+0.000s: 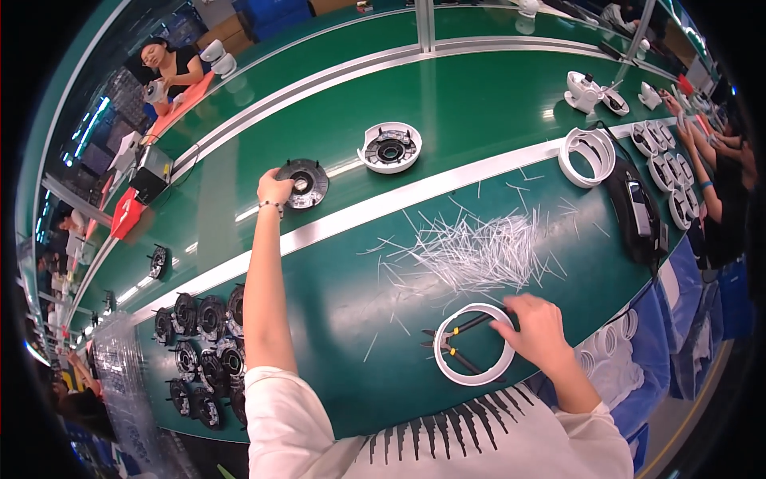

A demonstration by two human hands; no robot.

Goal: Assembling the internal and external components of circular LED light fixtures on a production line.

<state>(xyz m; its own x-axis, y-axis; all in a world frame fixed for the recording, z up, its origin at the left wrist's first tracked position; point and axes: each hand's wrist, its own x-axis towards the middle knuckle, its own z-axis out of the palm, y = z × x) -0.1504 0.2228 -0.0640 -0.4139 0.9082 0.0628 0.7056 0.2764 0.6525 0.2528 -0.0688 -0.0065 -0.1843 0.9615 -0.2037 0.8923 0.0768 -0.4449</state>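
Observation:
My left hand [274, 188] reaches out over the green belt. Its fingers pinch the rim of a black, disc-shaped part [312, 196] with a hole in its middle. Farther along the belt sits a white round housing [392, 164] with a black part inside. Close to my body, my right hand [536, 329] grips the right side of a white plastic ring [444, 369], its thumb over the rim. Pliers with yellow and black handles [454, 352] lie on the table, seen partly through this ring. Beyond the ring spreads a loose pile of thin white strips [487, 251].
Several black parts [211, 315] stand in rows at the left. More white rings [587, 157] are stacked at the right, beside a black pouch-like object [636, 209] and several white housings [662, 172]. A pale metal rail [319, 229] divides table from belt. Co-workers [177, 70] sit around the line.

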